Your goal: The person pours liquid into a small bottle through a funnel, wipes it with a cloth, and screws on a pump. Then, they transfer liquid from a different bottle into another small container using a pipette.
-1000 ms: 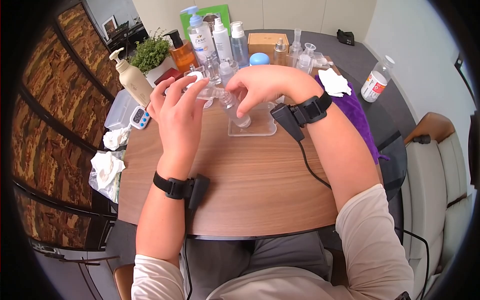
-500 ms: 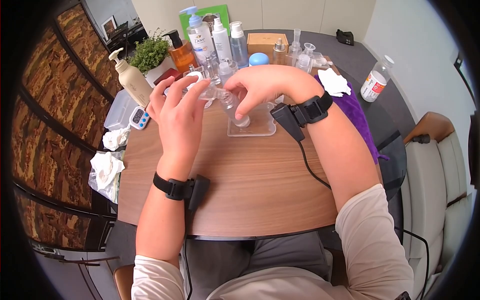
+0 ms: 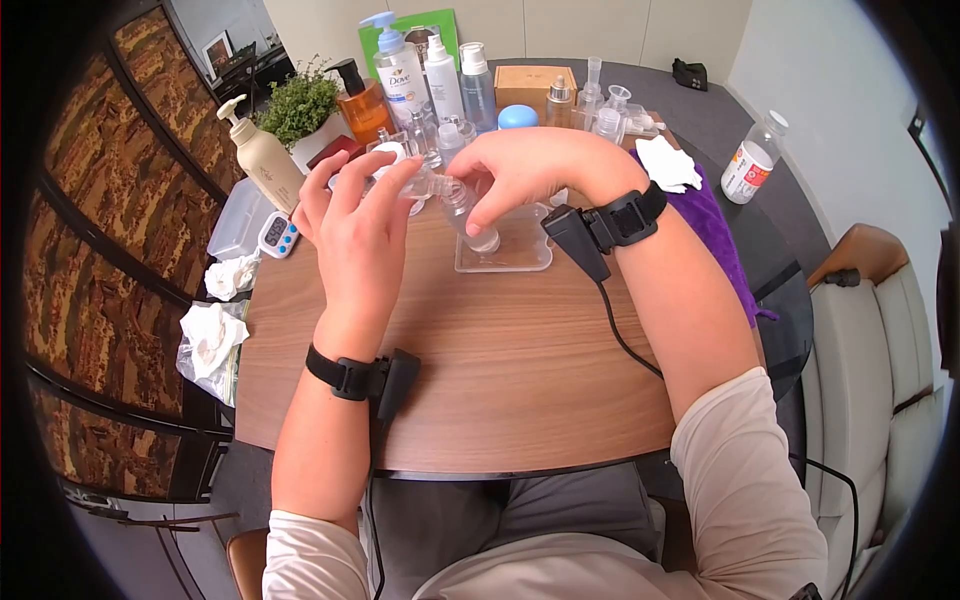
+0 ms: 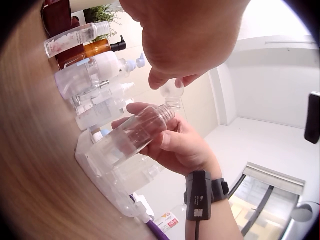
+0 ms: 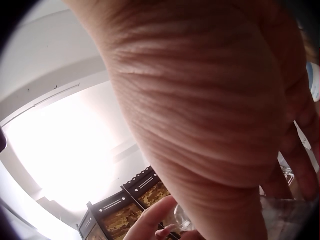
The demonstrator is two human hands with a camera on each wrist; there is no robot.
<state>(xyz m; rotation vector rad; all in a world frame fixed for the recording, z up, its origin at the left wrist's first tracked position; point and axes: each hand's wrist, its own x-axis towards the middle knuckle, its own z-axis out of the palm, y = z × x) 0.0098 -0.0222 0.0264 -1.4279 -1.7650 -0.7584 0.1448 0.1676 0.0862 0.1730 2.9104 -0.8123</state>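
Observation:
In the head view my left hand [image 3: 355, 225] pinches a small clear vessel [image 3: 415, 180] between thumb and fingers, tipped sideways. Its neck meets the mouth of a clear bottle [image 3: 459, 205]. My right hand [image 3: 525, 172] grips that bottle, which leans above a shallow clear tray [image 3: 510, 262]. The left wrist view shows the bottle [image 4: 132, 135] tilted, with the thumb and fingers of my right hand [image 4: 182, 147] round it and the small vessel [image 4: 172, 92] at its open threaded mouth. Whether the bottle's base touches the tray, I cannot tell.
Pump bottles [image 3: 402, 82], a potted plant [image 3: 300, 108] and a blue-lidded jar [image 3: 518, 118] stand at the back. A timer [image 3: 279, 234] and crumpled tissues [image 3: 214, 338] lie left. On the right are a purple cloth [image 3: 712, 235] and a labelled bottle [image 3: 752, 160].
Both hands stay almost in place, keeping hold of the small vessel and the bottle. The bottle's lean has shifted only slightly.

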